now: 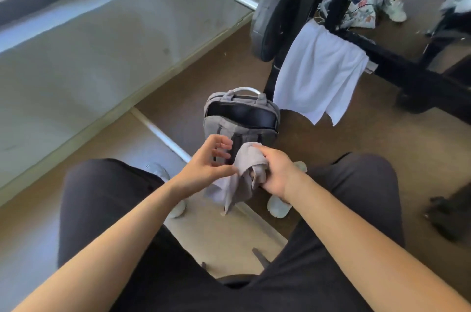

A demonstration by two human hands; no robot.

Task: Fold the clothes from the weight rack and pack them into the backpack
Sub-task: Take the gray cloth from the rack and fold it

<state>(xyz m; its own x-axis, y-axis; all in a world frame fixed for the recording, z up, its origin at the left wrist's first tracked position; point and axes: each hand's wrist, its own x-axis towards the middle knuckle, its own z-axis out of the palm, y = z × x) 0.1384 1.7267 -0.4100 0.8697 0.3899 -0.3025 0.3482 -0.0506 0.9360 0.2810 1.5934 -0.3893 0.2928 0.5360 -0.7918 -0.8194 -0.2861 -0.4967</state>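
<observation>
Sitting posture noted: dark trousers [102, 197] fill the view at 7 and 5 o'clock, both forearms reaching toward centre. Right hand [275, 171] grips a bunched grey cloth [244, 159], fingers curled round it, with a loose tail hanging toward 6 o'clock. Left hand [206, 161], at 9 o'clock of the cloth and just beside it, has fingers spread and loosely bent; the thumb tip meets the cloth's edge, nothing pinched. Judgement: fold under way, cloth crumpled rather than flat. To do it well, the left hand should find a free corner, draw the cloth taut against the right-hand grip, match edges, halve it, then halve again to fit the opening. Grey backpack [224, 124] stands upright on the floor at 12 o'clock, just beyond the hands, main compartment unzipped, dark inside. Farther, at 1 o'clock, a white garment [318, 74] hangs over a bar of the black weight rack [397, 59], not yet folded; a weight plate [272, 18] sits beyond it.
</observation>
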